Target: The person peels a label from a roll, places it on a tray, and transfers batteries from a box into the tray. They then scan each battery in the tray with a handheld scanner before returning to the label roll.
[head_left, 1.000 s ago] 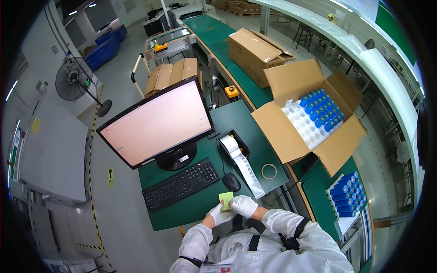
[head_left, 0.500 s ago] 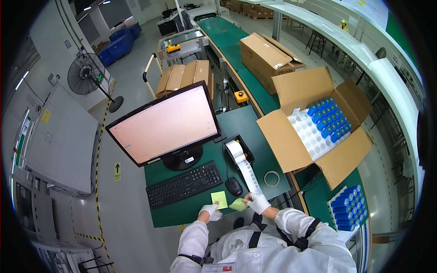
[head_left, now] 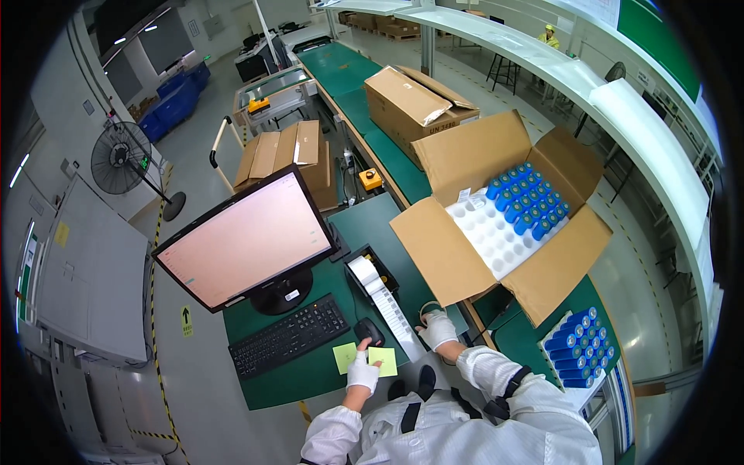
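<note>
Yellow-green paper is lying under our left hand: we are seeing one left note and one right note, side by side at the near edge of the green tabletop, just below the black mouse. The left fingers are staying slightly apart, with a fingertip and the thumb pressing on the paper and not closing around it. Our right hand is reaching the tape ring, beside the end of the label strip. Its fingers are curling near the ring, but the glove is covering part of it, so we cannot tell if they are really gripping.

As for the progress, the two notes are already lying apart, and we are seeing no tape on them. In the open carton, the blue cylinders are filling only part of the white tray; its nearer holes are showing bare, and the flaps are standing unfolded. More cylinders are waiting outside.
</note>
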Action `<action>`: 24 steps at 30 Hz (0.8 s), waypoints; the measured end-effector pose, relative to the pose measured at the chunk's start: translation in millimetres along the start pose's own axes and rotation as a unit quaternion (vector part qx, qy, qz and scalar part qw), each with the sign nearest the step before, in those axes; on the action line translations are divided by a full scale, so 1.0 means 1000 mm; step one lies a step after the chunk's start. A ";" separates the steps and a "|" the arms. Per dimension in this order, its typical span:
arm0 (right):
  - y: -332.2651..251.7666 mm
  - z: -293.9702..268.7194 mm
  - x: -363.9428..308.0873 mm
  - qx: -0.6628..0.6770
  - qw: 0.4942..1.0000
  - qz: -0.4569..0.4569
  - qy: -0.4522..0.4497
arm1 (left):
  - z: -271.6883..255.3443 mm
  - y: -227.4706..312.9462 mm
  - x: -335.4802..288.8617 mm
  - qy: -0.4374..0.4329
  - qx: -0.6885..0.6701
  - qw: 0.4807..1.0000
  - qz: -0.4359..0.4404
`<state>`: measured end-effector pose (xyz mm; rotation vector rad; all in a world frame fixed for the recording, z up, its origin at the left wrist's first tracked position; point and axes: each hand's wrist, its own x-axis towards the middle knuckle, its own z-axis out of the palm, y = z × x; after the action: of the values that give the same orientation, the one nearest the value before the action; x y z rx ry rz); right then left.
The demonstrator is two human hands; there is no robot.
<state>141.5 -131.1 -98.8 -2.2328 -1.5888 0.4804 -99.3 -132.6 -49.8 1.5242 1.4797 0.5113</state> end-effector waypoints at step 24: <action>-0.044 -0.107 -0.066 0.244 0.964 -0.083 -0.066 | 0.004 0.080 0.009 0.053 0.041 0.967 0.245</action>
<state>134.8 -189.7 20.4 -1.7156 -1.5033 0.8794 -49.9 -113.6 10.9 1.9652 1.2055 0.8386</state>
